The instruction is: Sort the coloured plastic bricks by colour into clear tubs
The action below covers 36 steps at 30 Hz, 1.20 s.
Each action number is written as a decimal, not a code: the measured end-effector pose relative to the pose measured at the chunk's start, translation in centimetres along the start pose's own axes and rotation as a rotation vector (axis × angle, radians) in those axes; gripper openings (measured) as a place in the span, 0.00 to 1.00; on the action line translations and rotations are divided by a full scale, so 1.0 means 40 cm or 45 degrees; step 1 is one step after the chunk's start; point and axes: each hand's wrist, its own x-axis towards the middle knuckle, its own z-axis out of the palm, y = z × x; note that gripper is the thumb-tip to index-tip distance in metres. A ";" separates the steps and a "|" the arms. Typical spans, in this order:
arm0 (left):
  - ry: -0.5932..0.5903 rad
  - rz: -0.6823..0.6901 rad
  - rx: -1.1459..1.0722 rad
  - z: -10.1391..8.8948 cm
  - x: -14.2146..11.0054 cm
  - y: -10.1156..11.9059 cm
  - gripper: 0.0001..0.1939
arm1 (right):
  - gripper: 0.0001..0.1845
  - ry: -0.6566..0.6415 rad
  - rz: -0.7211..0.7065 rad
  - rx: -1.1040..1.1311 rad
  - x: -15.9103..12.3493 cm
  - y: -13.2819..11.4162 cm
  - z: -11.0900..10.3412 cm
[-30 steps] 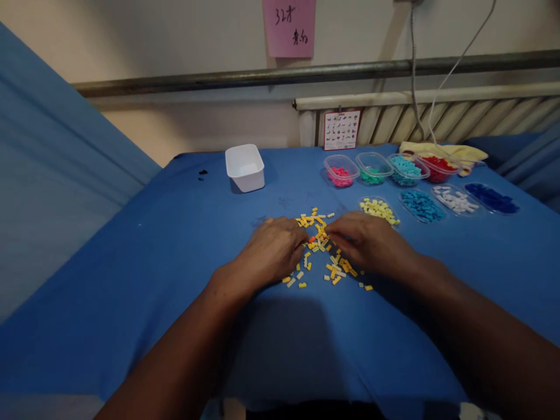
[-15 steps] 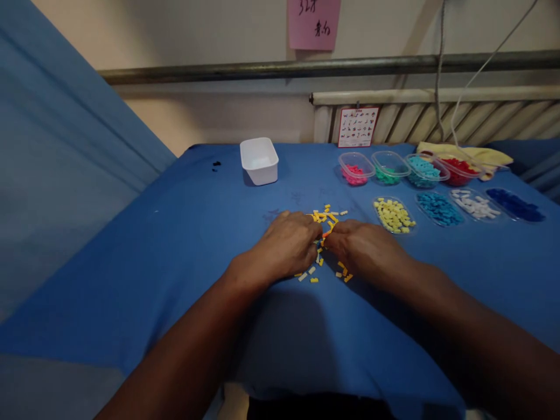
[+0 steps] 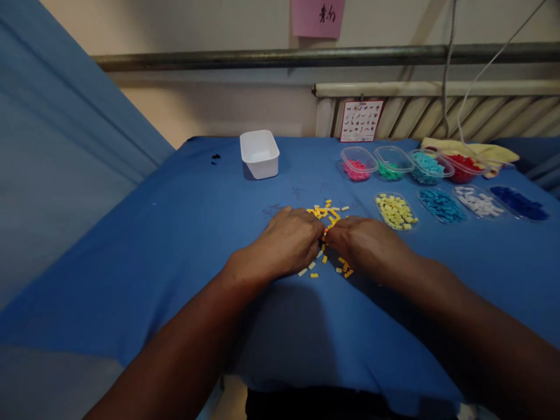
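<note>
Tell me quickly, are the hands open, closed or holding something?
Left hand: fingers curled by the yellow bricks; whether it holds one cannot be told.
Right hand: curled close to the left; its fingertips are hidden, so cannot tell.

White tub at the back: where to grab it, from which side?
Probably the near rim of the white tub, pinched from above on the near side: it stands upright, open-topped, and its near wall faces the left hand with nothing standing between.
</note>
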 end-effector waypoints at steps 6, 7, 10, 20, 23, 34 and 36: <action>0.085 -0.037 -0.147 0.007 0.003 -0.008 0.08 | 0.09 0.023 0.013 -0.011 -0.004 -0.005 -0.013; 0.124 -0.071 -0.273 0.009 0.003 -0.009 0.08 | 0.09 0.077 0.022 0.041 -0.006 -0.003 -0.017; 0.273 -0.254 -0.889 0.020 0.010 -0.009 0.10 | 0.07 0.359 0.126 0.384 -0.008 0.002 -0.027; 0.521 -0.493 -1.818 0.079 0.058 0.019 0.15 | 0.11 0.640 0.527 1.337 0.006 0.005 0.008; 0.532 -0.498 -1.872 0.078 0.058 0.020 0.17 | 0.13 0.655 0.566 1.455 0.011 0.004 0.006; 0.736 -0.336 -1.304 0.091 0.046 0.012 0.09 | 0.22 0.577 0.728 2.262 0.038 -0.016 -0.001; 0.800 -0.268 -1.125 0.095 0.046 0.015 0.07 | 0.22 0.577 0.715 2.373 0.039 -0.018 -0.001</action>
